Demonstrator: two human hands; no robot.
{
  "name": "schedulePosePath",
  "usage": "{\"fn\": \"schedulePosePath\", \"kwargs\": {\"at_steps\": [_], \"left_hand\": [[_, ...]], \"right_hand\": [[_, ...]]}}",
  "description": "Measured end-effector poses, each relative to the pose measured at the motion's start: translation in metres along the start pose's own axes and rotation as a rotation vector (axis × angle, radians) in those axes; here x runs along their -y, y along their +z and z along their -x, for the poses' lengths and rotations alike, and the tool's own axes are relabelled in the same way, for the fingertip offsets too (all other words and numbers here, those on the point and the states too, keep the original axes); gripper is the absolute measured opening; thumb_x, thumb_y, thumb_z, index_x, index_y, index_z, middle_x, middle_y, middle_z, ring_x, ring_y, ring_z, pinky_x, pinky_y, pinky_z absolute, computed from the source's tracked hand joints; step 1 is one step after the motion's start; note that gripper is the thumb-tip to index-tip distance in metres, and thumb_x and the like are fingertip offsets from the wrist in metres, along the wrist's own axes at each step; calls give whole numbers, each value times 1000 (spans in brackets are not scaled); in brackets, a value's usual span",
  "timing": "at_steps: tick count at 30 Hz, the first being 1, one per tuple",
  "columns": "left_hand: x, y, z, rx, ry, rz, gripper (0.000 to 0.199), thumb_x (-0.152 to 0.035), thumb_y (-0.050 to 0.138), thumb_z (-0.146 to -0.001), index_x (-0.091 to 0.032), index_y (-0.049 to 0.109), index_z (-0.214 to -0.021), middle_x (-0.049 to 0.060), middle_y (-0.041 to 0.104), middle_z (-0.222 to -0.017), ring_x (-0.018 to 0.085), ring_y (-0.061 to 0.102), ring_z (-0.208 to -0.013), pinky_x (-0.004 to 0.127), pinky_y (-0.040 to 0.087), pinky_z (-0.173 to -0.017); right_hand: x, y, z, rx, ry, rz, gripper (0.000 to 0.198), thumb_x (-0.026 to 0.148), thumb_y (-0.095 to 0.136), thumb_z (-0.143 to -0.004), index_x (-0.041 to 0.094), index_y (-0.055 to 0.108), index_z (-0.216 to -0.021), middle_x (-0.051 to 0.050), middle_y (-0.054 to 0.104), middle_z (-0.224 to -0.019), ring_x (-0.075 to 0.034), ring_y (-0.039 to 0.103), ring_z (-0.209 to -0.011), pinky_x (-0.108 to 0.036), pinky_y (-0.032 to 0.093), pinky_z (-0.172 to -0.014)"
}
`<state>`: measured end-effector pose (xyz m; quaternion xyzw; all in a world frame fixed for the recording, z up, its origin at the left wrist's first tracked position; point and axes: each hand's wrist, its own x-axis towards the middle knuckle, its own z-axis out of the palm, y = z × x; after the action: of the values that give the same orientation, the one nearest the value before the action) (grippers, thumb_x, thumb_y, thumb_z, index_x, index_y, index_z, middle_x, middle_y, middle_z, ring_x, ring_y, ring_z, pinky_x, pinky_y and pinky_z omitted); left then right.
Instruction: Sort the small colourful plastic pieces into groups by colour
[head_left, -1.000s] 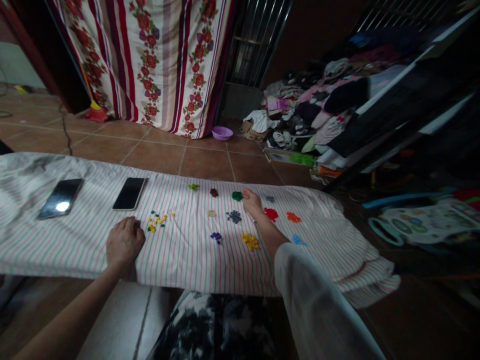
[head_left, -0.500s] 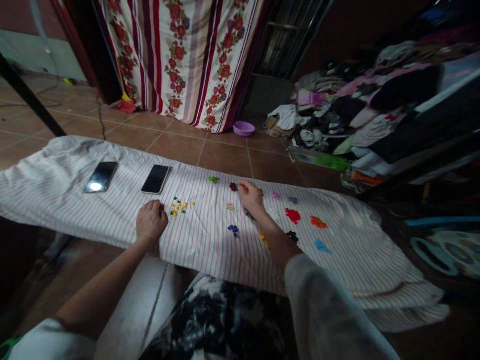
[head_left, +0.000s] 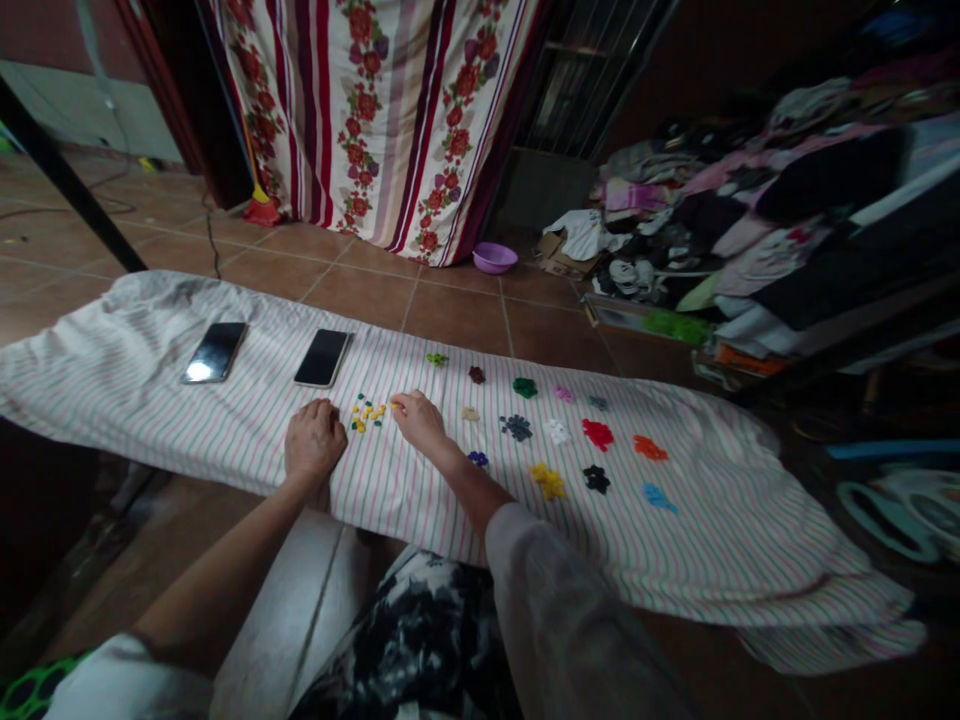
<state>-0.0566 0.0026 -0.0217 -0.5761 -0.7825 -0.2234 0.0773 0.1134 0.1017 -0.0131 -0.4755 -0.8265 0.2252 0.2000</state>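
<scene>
My right hand (head_left: 420,420) is closed in a pinch, with a small yellow piece (head_left: 394,405) at its fingertips just above the striped cloth. Left of the fingertips lies a mixed group of small yellow and dark green pieces (head_left: 367,413). On the other side of that group my left hand (head_left: 315,438) rests palm down, its fingers curled and nothing showing in them. Past my right hand are small piles sorted by colour, among them a beige pile (head_left: 470,413), a dark blue pile (head_left: 478,459) partly behind my forearm, and a yellow pile (head_left: 547,481).
More piles spread rightward: dark green (head_left: 525,387), grey (head_left: 517,428), red (head_left: 598,434), black (head_left: 596,479), orange (head_left: 649,447) and light blue (head_left: 659,497). Two phones (head_left: 323,358) lie at the left. A purple basin (head_left: 495,258) and heaped clothes (head_left: 720,210) are beyond the cloth.
My right hand has moved left from beside the dark brown pile to the mixed yellow and green group. The dark green, grey and yellow piles are now uncovered. My left hand stays resting.
</scene>
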Motion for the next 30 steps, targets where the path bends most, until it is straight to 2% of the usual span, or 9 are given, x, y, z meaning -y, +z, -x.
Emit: {"fn": "schedulePosePath", "kwargs": {"at_steps": [4,11,16,22,26,30], "left_hand": [[-1,0,1,-18,14,-3,19,-20,43,-79,-17,56,-92,12,63,-97,26,56,-95,39,42,-83],[-2,-4,1,-10,9,-27,21,-21,43,-78,-17,57,-93,11,64,-96,25,57,-94,37,41,-84],[-1,-5,1,-9,14,-30,23,-23,42,-79,-16,57,-94,12,64,-97,25,57,-94,36,42,-83],[-3,-8,2,-2,6,-42,26,-25,40,-79,-15,59,-95,12,65,-99,26,57,-96,37,42,-83],[-4,-11,2,32,0,-49,26,-23,41,-79,-14,59,-95,13,65,-99,27,57,-97,38,42,-85],[-3,-11,3,34,2,-41,26,-22,42,-79,-14,60,-95,13,65,-100,27,58,-97,38,42,-86]], "right_hand": [[7,4,5,-4,59,101,20,25,49,-92,24,66,-101,-6,61,-98,-18,59,-89,-27,43,-74],[7,8,13,-41,17,187,20,27,43,-95,20,61,-101,-8,60,-103,-18,56,-96,-27,42,-83],[1,0,14,-69,78,46,15,24,46,-92,21,61,-95,-4,64,-95,-16,59,-89,-25,43,-78],[-10,-11,36,-124,3,-205,15,19,51,-86,24,61,-96,1,67,-89,-13,62,-83,-23,46,-72],[-16,-29,57,-238,-32,-295,20,15,50,-82,22,63,-95,-1,68,-90,-13,63,-78,-23,49,-72],[-40,-56,89,-433,-95,-333,23,19,45,-84,20,65,-97,-5,68,-97,-14,63,-83,-25,51,-75]]}}
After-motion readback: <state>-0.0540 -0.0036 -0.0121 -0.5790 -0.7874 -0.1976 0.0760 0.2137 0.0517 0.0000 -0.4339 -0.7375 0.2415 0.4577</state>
